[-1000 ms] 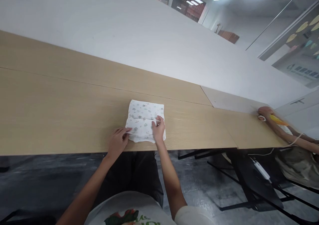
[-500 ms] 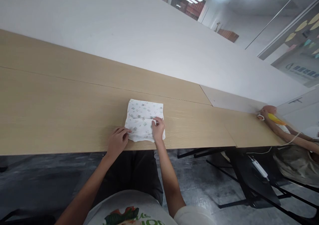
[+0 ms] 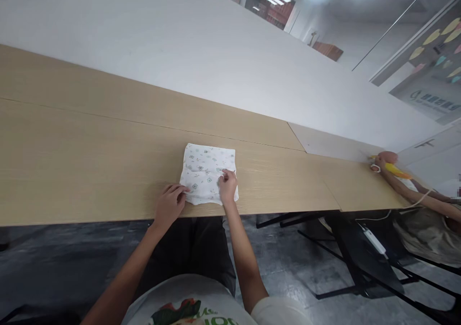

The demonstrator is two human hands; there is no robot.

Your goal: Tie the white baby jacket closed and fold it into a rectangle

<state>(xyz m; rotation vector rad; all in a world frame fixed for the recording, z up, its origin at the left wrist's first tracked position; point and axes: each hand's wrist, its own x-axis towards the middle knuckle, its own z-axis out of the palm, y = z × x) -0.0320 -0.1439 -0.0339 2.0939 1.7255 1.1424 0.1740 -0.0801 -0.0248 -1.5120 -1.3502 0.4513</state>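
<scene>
A white cloth (image 3: 208,159) with a small printed pattern lies folded on the wooden table, close to its front edge. One folded edge runs across its middle, and its near border is slightly wavy. At the cloth's near left side, my left hand (image 3: 170,203) pinches the edge between thumb and fingers. My right hand (image 3: 228,186) rests over the right part of the cloth, fingers curled and closed on the folded edge near the right side. The fingertips of both hands are partly hidden.
The long table (image 3: 90,162) runs against a white partition (image 3: 162,61). At the far right, another person's arm (image 3: 399,186) reaches onto the table beside a yellow object (image 3: 397,171) and a pinkish round one (image 3: 388,157). Black chairs (image 3: 345,248), one carrying a white power strip (image 3: 374,242), stand below.
The view has shifted very slightly. My right fingers have moved a little on the cloth; my left hand stays put. At the far right, the other person's hand and the yellow object have shifted slightly.
</scene>
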